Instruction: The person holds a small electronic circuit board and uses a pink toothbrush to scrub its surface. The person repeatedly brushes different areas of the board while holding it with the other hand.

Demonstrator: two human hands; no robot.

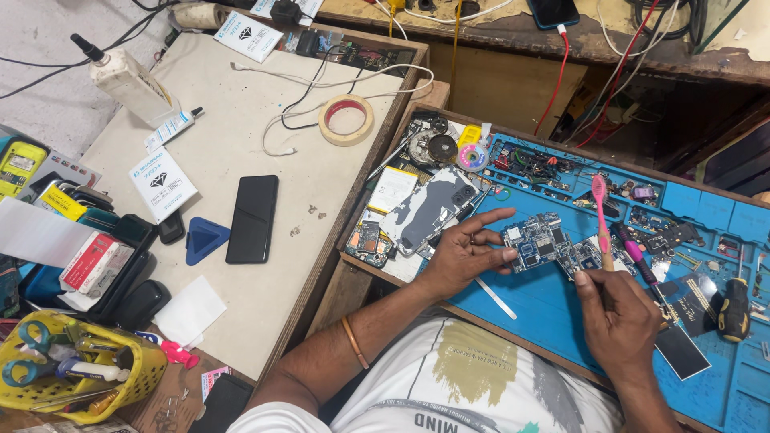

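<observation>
1. Holding a small blue circuit board by its left edge, the left hand pinches it between thumb and fingers just above the blue work mat.
2. The right hand is clenched around the lower handle of a pink toothbrush, which stands nearly upright with its head pointing away from the person, just right of the board.
3. The board hangs over the near-left part of the mat, beside an opened phone body with its silver back exposed.
4. Risk of slipping: the board is gripped at one edge only, so a firm push from the brush could likely twist it out of the fingers and drop it onto the mat.
5. Risk of damage: stiff bristles dragged hard across the tiny parts could, I judge, knock one loose or bend a connector.
6. Risk of clutter: loose screws, small parts and a pink-handled tool lie close around the right hand, so a wide elbow move could scatter them.
7. On the bench to the left, a black phone, a blue triangular pick and a roll of tape lie well apart from both hands.
</observation>
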